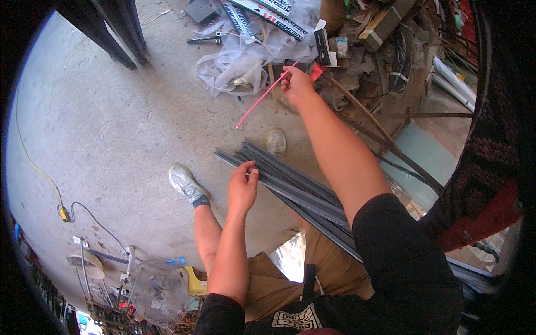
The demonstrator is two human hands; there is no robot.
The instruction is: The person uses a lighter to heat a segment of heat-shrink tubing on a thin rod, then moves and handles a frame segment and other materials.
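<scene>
Held out ahead of me, my right hand (297, 88) pinches a thin pink stick (259, 105) near its upper end. The stick slants down to the left, and its pale lower tip hangs over the floor. Closer in, my left hand (243, 190) curls its fingers at the near edge of a bundle of long dark grey profiles (301, 192). Their far ends stick out past my fingers. The bundle slants from there to the lower right, across my lap and under my right arm. My left fingertips are partly hidden.
Clear plastic film (240, 67) and printed long packages (268, 17) lie ahead, beside a scrap heap (385, 56). Black metal legs (114, 33) stand at far left. A yellow-plugged cable (64, 213) and a fan (159, 290) are at lower left. My shoes (187, 181) rest on concrete.
</scene>
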